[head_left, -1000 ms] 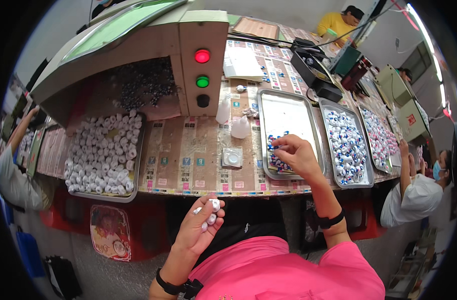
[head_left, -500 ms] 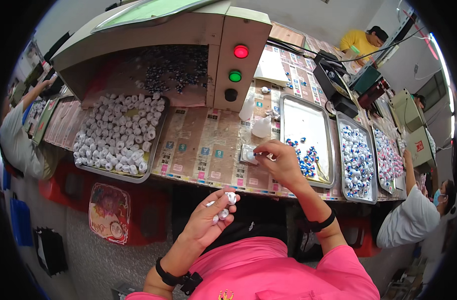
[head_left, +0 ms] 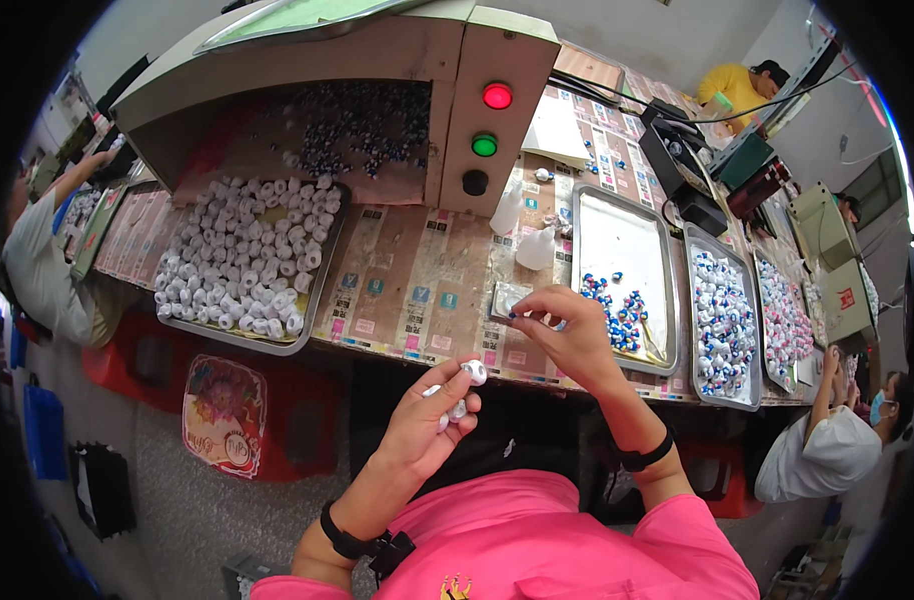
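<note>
My left hand [head_left: 432, 418] clutches white balls [head_left: 475, 373], right hand [head_left: 572, 335] pinches blue bit [head_left: 513, 316]; left tray [head_left: 325, 275]: more balls [head_left: 247, 262], middle tray [head_left: 617, 225]: bits [head_left: 622, 310]

We had fairly bright, even light, a white tube [head_left: 907, 185] glowing beyond the table's [head_left: 387, 275] right edge. Shadow dimmed the machine's [head_left: 477, 70] opening. Our fisheye view bowed the table's front edge and blackened at the corners.
</note>
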Demonstrator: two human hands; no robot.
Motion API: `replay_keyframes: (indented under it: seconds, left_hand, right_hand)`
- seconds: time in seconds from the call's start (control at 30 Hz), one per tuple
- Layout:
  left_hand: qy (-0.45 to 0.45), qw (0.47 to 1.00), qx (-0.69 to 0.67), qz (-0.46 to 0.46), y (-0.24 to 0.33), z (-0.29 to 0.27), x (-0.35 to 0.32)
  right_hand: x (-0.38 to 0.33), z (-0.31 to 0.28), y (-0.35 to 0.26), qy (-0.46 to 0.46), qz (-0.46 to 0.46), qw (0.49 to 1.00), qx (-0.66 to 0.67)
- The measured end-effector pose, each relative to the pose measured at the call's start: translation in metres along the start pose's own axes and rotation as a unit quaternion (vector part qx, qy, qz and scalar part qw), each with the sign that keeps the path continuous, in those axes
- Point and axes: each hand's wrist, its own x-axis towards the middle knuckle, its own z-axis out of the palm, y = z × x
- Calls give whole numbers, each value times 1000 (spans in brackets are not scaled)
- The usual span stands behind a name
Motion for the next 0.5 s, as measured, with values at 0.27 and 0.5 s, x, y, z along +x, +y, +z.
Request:
replay_keyframes:
  seconds: [0.27,0.5]
  left_hand:
    - [-19,999,37,3,-4,2,8]
    - [-3,998,58,16,-8,4,8]
  right_hand:
    - [-33,-2,-23,-79,51,969,228]
    - [-40,2,-23,-87,102,964,229]
